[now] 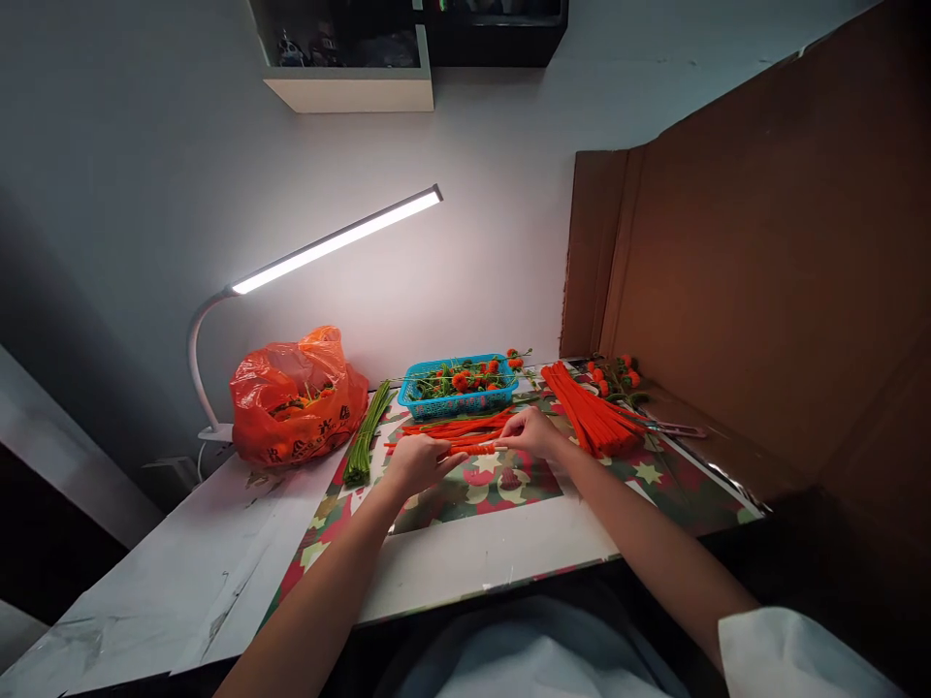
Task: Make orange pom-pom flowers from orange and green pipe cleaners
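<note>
Between my hands, a thin pale stick wrapped with an orange-red stem (480, 449) lies nearly level. My left hand (422, 463) is closed on its left part, with the thumb pointing right. The fingers of my right hand (529, 432) pinch its right end. Just behind them, loose orange-red stems (465, 425) lie on the patterned cloth. A thick bundle of the same orange-red stems (593, 412) is spread to the right of my right hand. Green stems (369, 436) lie bundled left of my left hand.
A blue basket (422, 407) holds green pieces and orange flowers. An orange plastic bag (291, 427) stands at the left near a lit lamp (338, 239). More flowers (615, 376) and scissors (680, 429) lie at the right, beside a tall cardboard panel (742, 252).
</note>
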Tool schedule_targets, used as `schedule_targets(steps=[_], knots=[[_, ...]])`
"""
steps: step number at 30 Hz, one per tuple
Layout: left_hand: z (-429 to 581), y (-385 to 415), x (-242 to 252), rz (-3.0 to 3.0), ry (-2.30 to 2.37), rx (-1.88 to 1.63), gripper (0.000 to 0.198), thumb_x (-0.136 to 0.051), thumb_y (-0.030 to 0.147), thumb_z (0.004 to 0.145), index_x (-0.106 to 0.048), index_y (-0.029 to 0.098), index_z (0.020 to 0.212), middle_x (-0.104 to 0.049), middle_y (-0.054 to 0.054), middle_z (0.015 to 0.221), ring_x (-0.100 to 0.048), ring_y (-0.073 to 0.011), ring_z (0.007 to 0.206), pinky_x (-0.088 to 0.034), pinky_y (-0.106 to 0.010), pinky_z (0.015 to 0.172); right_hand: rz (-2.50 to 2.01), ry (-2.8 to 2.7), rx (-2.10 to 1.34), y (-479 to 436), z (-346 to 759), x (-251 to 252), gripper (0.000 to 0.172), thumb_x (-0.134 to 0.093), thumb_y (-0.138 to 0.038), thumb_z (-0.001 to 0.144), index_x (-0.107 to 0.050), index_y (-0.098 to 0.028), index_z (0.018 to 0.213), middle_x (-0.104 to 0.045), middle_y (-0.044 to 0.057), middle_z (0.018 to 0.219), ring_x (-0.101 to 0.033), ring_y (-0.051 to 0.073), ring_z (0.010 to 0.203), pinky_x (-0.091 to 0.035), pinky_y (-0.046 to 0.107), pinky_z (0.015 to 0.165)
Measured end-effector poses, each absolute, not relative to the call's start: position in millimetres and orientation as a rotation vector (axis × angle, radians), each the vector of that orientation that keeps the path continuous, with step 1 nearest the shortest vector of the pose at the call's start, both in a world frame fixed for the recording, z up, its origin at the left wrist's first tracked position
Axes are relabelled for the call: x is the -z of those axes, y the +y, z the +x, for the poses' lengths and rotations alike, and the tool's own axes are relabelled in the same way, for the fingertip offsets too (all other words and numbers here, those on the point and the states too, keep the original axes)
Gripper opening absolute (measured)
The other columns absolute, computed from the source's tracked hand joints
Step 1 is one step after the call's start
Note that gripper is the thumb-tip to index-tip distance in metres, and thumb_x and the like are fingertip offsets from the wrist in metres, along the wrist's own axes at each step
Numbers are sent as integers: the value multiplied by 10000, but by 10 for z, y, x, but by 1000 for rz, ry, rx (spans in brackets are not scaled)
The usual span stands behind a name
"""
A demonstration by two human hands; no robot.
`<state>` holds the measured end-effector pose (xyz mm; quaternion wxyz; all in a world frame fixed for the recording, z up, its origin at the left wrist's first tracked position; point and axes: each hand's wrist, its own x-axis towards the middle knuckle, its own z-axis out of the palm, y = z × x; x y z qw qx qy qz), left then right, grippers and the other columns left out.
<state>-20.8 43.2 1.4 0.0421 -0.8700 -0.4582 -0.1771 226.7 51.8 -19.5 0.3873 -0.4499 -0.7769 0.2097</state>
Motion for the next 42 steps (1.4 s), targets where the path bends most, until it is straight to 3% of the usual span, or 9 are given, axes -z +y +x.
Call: schedule_targets(steps=[7,14,23,34,38,42], knots=[[-199,419,-24,-2604,-1401,420,615,-303,633,862,-530,191,500,-536,-58,472,-465,-170,459,-138,-280,503,-1217,-1935,-362,478,2234,176,214,-759,-376,690,-747,-168,643,-705,41,617,-612,142,563,-374,220,501],[-132,384,-9,-2559,-1492,380,612,-336,629,863,-600,190,529,-594,-74,505,-526,-194,492,-172,-277,495,-1231,-1934,-181,405,2195,145,73,-716,-270,759,-747,-214,725,-732,17,742,-649,150,690,-412,226,587],[-1,292,-18,-2526,-1656,458,646,-296,641,871,-615,177,555,-624,-92,569,-571,-208,562,-183,-273,495,-1223,-1948,64,382,2184,170,102,-627,-210,842,-724,-216,813,-720,23,822,-639,164,780,-397,242,673],[29,413,116,-2566,-1965,786,632,-270,710,828,-401,197,482,-417,5,469,-374,-129,428,-182,-263,453,-1173,-1881,63,346,2079,198,164,-556,-238,877,-697,-181,816,-711,59,804,-639,177,749,-410,254,665],[-20,483,146,-2696,-1999,849,628,-239,771,789,-265,213,503,-253,47,467,-263,-102,426,-190,-252,443,-1124,-1861,-47,362,2041,196,188,-528,-225,894,-699,-170,839,-722,45,783,-647,152,690,-446,227,600],[-69,493,156,-2791,-2007,853,620,-158,786,789,-214,220,541,-196,59,482,-191,-91,427,-197,-244,431,-1093,-1875,-128,422,2021,149,193,-514,-209,904,-694,-149,867,-734,27,753,-665,130,648,-464,196,545]])
